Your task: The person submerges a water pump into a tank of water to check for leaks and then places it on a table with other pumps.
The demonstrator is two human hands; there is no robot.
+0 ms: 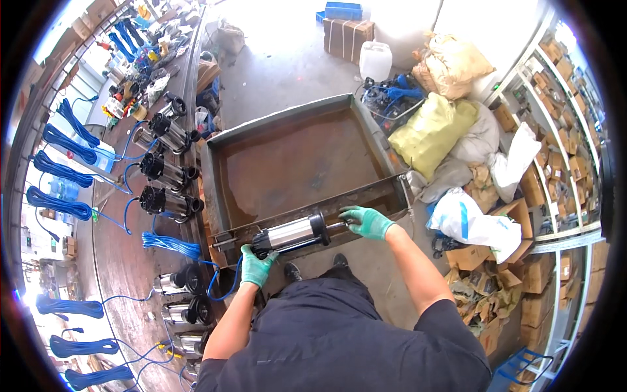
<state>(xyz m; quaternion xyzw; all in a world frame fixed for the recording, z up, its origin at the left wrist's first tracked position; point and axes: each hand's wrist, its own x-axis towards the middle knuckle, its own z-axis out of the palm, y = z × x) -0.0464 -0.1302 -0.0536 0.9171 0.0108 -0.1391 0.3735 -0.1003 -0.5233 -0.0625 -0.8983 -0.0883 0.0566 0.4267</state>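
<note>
A submersible pump [290, 233] with a shiny steel body and black ends lies on its side along the near edge of a water-filled metal tank [356, 99]. My left hand [257, 266], in a green glove, grips the pump's black left end, where a blue cable [230, 294] hangs close by. At the other end a short metal shaft [337, 225] sticks out. The gloved fingers of my right hand [369, 223] close around its tip; their undersides are hidden. Brown, cloudy water [297, 163] fills the tank beyond the pump.
On the left, a long workbench [121, 261] carries several similar pumps [166, 170] and coiled blue cables [59, 202]. Sacks [434, 134] and cardboard boxes [522, 219] pile up at the right, before a shelf rack [555, 130]. A white jug [375, 61] stands beyond the tank.
</note>
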